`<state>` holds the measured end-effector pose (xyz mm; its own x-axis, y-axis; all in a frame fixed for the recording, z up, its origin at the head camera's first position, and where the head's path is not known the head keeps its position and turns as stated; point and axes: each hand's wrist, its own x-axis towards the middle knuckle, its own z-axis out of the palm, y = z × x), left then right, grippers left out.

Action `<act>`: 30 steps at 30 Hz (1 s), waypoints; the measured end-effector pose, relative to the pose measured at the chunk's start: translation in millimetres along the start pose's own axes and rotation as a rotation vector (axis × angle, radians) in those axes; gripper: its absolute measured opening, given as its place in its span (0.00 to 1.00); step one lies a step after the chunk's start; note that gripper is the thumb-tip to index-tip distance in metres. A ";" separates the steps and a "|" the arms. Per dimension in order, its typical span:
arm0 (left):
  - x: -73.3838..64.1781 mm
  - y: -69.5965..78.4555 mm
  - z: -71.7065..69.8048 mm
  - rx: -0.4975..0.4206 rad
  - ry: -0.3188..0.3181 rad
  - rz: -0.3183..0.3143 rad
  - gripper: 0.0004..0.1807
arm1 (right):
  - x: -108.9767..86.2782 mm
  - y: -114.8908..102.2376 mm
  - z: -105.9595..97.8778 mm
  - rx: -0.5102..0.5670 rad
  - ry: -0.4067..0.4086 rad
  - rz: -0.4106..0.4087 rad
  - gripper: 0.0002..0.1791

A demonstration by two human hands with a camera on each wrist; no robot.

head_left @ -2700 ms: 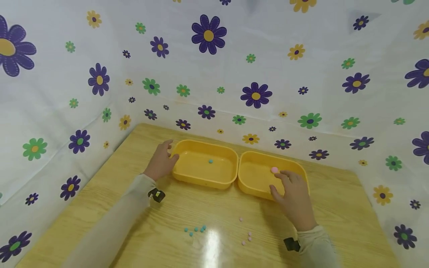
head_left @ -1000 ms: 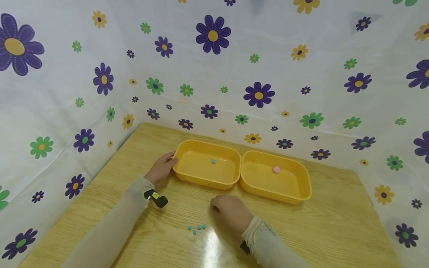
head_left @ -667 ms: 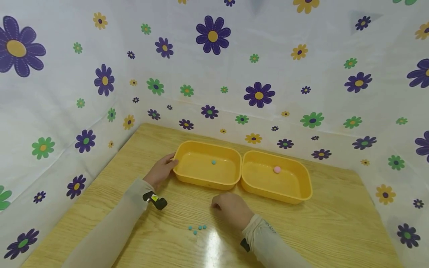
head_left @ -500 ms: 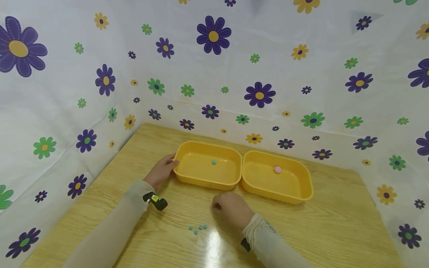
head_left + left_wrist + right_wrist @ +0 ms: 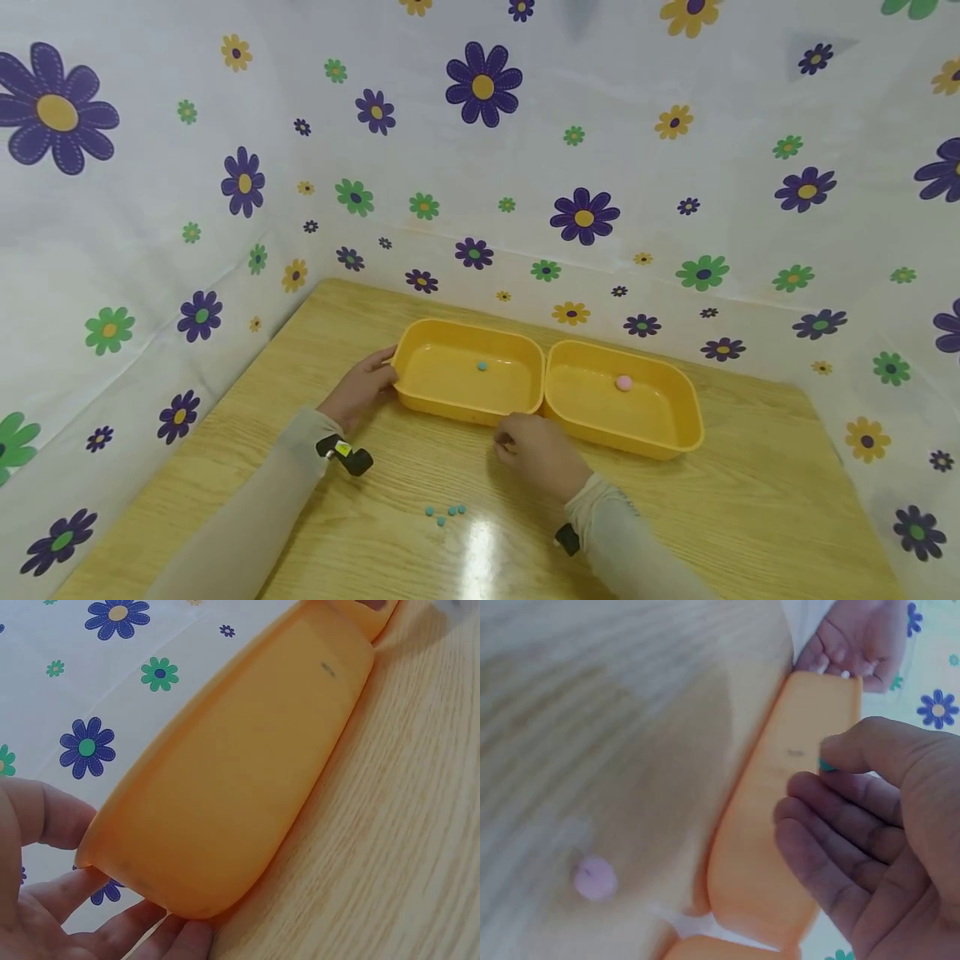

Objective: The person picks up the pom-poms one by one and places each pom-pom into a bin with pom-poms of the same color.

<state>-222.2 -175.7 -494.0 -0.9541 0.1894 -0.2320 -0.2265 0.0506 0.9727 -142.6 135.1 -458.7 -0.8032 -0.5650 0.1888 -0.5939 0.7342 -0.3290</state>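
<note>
Seam between trays: the left tray [image 5: 457,408] and right tray [image 5: 622,437] stand end to end, too tight for our hand.
Over the rims: we could enter either from above; a teal bead [image 5: 482,366] and a pink piece [image 5: 624,383] lie low inside.
Left end: our left hand [image 5: 360,390] grips it, blocking that side.
Seam's near side: our right hand [image 5: 543,454], pinching a small bead [image 5: 826,763], bars the approach.
Between forearms: wood we could cross, past four loose beads [image 5: 441,522].
Behind: flowered sheet [image 5: 517,167], close.
Right: broad tabletop [image 5: 765,467].
</note>
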 end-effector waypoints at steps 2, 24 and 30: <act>-0.1 -0.1 -0.4 -0.001 0.008 -0.003 0.38 | 0.9 0.8 -4.5 0.013 0.043 0.001 0.05; 1.9 -14.3 -6.4 -0.137 -0.053 0.007 0.33 | 15.8 10.9 -21.8 0.067 0.216 0.112 0.04; 0.1 -15.5 -5.4 -0.145 -0.059 0.022 0.31 | 24.5 14.3 -24.1 0.058 0.197 0.125 0.04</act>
<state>-219.8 -181.8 -509.1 -0.9469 0.2462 -0.2069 -0.2361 -0.0954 0.9670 -171.9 140.9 -436.5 -0.8672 -0.3826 0.3186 -0.4903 0.7679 -0.4123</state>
